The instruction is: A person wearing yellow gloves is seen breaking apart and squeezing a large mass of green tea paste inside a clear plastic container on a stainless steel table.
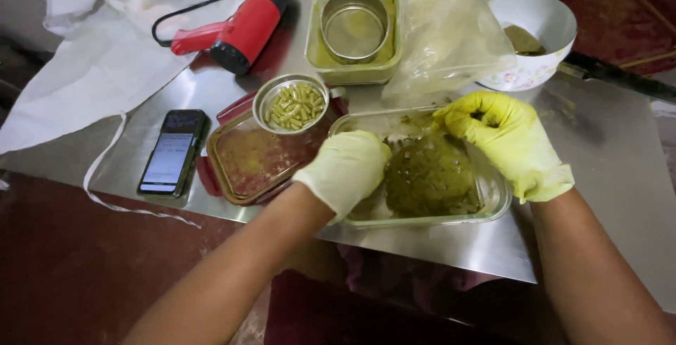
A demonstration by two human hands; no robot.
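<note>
Shiny steel table [598, 176] w/ clear rectangular glass dish [493, 204] near front edge, holding dark green powder mound [429, 176]. Left gloved hand [345, 169] curled against mound; right gloved hand [510, 141] fingers bent over dish's far rim. Hard press could likely slide dish off.

The left hand [346, 169] hides its fingertips, perhaps in the green mound [431, 179].
</note>
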